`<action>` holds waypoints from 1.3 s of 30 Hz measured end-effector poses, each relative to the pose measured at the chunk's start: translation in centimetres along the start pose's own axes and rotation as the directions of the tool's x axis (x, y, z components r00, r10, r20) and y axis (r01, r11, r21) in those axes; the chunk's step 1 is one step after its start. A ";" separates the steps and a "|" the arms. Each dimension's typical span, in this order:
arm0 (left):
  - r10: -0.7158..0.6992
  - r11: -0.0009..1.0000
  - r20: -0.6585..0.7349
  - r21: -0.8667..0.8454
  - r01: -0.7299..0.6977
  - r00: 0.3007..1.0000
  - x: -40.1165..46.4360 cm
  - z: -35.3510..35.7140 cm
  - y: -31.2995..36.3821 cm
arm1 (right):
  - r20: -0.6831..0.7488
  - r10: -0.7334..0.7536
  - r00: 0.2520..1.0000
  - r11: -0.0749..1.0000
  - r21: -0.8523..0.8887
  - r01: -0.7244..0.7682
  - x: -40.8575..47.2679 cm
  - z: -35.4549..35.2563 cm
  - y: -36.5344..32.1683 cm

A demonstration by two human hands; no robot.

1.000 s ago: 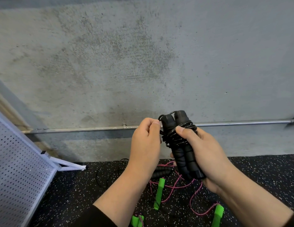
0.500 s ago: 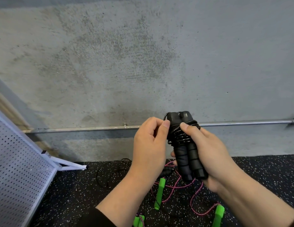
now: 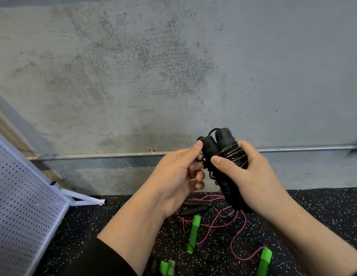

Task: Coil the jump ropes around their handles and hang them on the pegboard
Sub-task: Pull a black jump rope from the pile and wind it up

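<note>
A black jump rope (image 3: 225,154) with its cord wound round two foam handles is held upright in front of the wall. My right hand (image 3: 251,176) grips the pair of handles, thumb across the coils. My left hand (image 3: 179,176) pinches the rope's loose end beside the upper part of the left handle. On the floor below lie a pink rope (image 3: 215,222) with green handles (image 3: 193,234) and another pair of black handles (image 3: 195,208). The white pegboard (image 3: 20,206) leans at the left.
A concrete wall with a metal pipe (image 3: 303,148) running along it stands straight ahead. The floor is black speckled rubber (image 3: 323,212). More green handles (image 3: 167,266) lie at the bottom edge. The pegboard's white foot (image 3: 86,200) sticks out onto the floor.
Both hands and the coiled black rope shifted slightly right. My left fingers moved from the coil's side up to the left handle's top, still working the rope end.
</note>
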State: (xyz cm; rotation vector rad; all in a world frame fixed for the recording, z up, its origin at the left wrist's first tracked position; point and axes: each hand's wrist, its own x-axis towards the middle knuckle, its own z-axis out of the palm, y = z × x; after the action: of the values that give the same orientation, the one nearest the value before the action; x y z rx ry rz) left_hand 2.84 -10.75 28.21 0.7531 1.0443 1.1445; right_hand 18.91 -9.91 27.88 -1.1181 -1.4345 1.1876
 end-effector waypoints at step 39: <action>0.081 0.993 -0.240 0.100 -0.059 0.967 -1.3 -3.3 -2.5 | 0.126 0.163 0.978 0.986 -0.063 -0.156 0.2 4.1 2.5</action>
State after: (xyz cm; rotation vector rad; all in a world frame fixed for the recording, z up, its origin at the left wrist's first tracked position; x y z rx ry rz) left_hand 0.53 -12.74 25.13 0.7390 1.2918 1.2795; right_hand 15.04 -9.96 24.98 -1.2299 -1.5051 1.3648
